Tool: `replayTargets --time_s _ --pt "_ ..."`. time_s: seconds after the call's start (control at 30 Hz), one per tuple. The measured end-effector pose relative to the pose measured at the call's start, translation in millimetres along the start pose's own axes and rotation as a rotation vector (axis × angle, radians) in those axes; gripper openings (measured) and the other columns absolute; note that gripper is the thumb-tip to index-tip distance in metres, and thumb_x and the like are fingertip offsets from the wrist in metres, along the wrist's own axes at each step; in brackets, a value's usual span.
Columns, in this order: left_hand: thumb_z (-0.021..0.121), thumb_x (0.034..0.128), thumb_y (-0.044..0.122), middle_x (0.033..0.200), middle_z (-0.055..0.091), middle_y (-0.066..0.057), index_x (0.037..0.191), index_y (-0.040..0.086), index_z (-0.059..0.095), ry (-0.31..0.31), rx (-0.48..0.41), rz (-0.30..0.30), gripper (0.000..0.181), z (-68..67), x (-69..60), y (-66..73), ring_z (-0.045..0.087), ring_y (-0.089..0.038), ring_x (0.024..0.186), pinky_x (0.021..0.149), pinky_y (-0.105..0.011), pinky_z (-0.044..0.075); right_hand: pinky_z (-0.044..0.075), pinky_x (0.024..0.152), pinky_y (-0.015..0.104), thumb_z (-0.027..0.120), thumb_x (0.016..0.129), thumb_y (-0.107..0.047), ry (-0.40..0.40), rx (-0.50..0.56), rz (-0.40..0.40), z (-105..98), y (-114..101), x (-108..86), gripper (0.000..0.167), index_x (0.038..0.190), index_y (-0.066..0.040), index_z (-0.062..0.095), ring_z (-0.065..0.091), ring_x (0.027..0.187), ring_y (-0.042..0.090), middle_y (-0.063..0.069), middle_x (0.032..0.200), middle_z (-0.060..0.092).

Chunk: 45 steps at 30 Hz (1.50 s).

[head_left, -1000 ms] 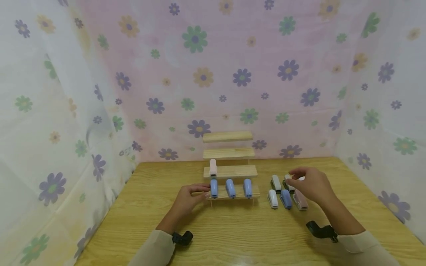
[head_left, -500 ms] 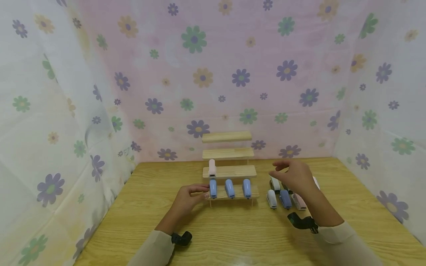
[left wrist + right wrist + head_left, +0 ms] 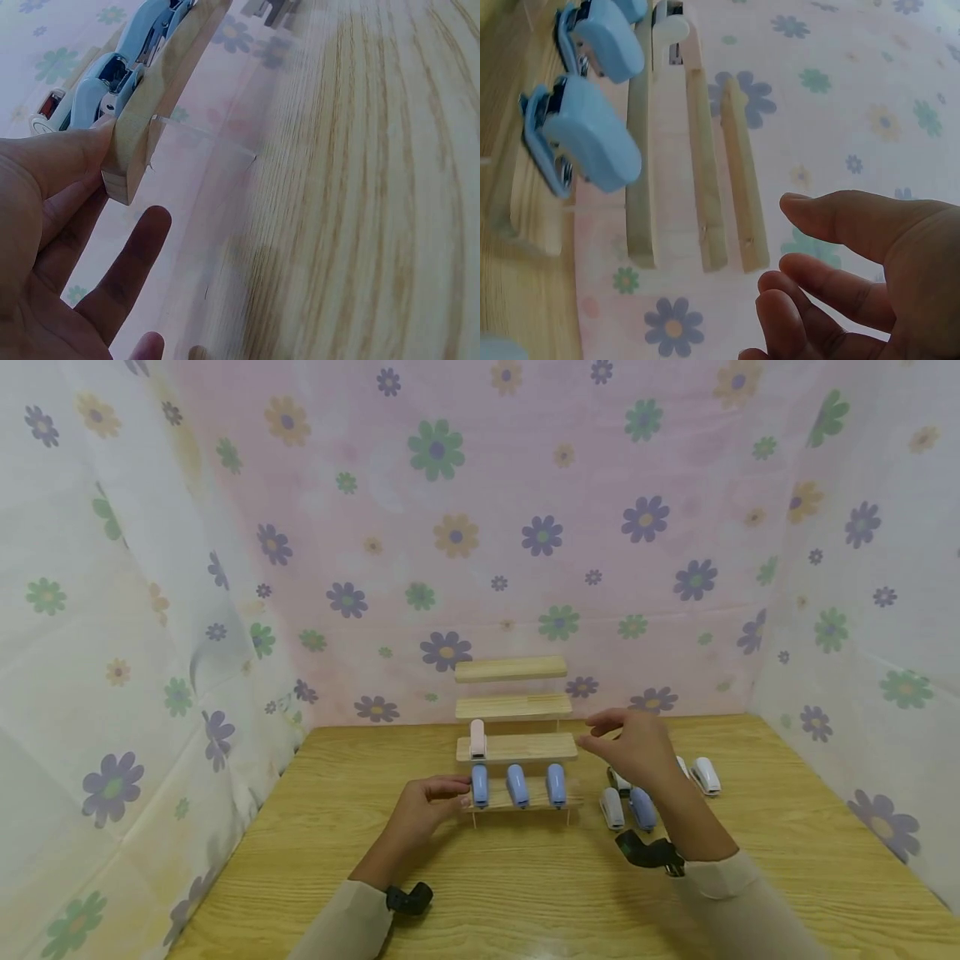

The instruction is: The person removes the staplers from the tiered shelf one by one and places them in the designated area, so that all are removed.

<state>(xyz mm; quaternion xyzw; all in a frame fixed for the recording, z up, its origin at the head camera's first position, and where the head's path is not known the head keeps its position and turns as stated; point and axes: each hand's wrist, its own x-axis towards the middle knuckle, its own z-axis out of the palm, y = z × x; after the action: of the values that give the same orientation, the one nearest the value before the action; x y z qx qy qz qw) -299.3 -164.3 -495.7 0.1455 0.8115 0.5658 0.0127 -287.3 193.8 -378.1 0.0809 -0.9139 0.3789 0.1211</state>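
Near right on the counter [image 3: 517, 902], white and blue staplers [image 3: 642, 808] sit clustered; across to the left, the left hand [image 3: 424, 810] pinches the lowest step [image 3: 498, 795] below three blue staplers [image 3: 517, 785]; farther back, the right hand [image 3: 636, 750] hovers, fingers [image 3: 836, 289] slightly apart, near the second step [image 3: 528, 746] bearing a pink stapler [image 3: 477, 740].

Three staplers [image 3: 517, 785] stand on the front shelf [image 3: 536, 794], one stapler [image 3: 477, 739] behind, other staplers [image 3: 642, 809] to the right.
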Motion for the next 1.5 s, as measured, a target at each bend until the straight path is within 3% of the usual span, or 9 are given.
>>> replayTargets --time_s 0.17,0.5,0.97,1.33,1.5 --pt "0.079 0.0938 0.03 0.133 0.071 0.005 0.109 0.022 0.082 -0.002 0.011 0.018 0.017 -0.6 0.3 0.4 0.063 -0.024 0.128 0.098 -0.036 0.056 0.054 0.064 0.032 0.08 0.091 -0.04 -0.01 0.032 0.015 11.2 -10.2 3.4 0.041 0.123 -0.015 0.075 0.068 0.097 0.028 0.007 0.11 0.075" --pt "0.08 0.0937 0.023 0.133 0.071 0.0 0.11 0.017 0.082 -0.004 -0.018 0.048 0.018 -1.3 0.8 -1.2 0.065 -0.024 0.126 0.093 -0.027 0.057 0.055 0.068 0.034 0.082 0.089 -0.041 -0.013 0.081 -0.033 38.3 -35.3 11.3 0.039 0.12 -0.017 0.076 0.068 0.097 0.025 0.002 0.104 0.075" --pt "0.08 0.0928 0.019 0.132 0.071 -0.004 0.11 0.013 0.081 0.005 -0.053 0.041 0.019 0.5 -1.2 5.0 0.066 -0.025 0.124 0.092 -0.026 0.058 0.056 0.072 0.035 0.085 0.086 -0.039 -0.064 0.15 0.034 73.0 -61.1 23.8 0.042 0.119 -0.015 0.076 0.066 0.092 0.021 0.0 0.102 0.073" --pt "0.078 0.0946 0.018 0.133 0.071 -0.003 0.111 0.014 0.082 0.007 -0.043 0.026 0.017 -0.6 0.3 2.4 0.066 -0.024 0.123 0.087 -0.024 0.058 0.06 0.077 0.038 0.086 0.084 -0.044 -0.068 0.153 0.026 98.3 -81.2 27.1 0.059 0.128 -0.007 0.072 0.069 0.091 0.02 0.002 0.105 0.073" --pt "0.077 0.0953 0.018 0.133 0.071 -0.002 0.112 0.014 0.081 -0.011 -0.046 0.034 0.018 -0.3 1.1 2.3 0.067 -0.023 0.121 0.086 -0.024 0.059 0.056 0.07 0.032 0.087 0.083 -0.045 -0.07 0.161 0.04 112.6 -83.7 30.8 0.067 0.132 -0.004 0.069 0.066 0.083 0.016 0.001 0.101 0.07"
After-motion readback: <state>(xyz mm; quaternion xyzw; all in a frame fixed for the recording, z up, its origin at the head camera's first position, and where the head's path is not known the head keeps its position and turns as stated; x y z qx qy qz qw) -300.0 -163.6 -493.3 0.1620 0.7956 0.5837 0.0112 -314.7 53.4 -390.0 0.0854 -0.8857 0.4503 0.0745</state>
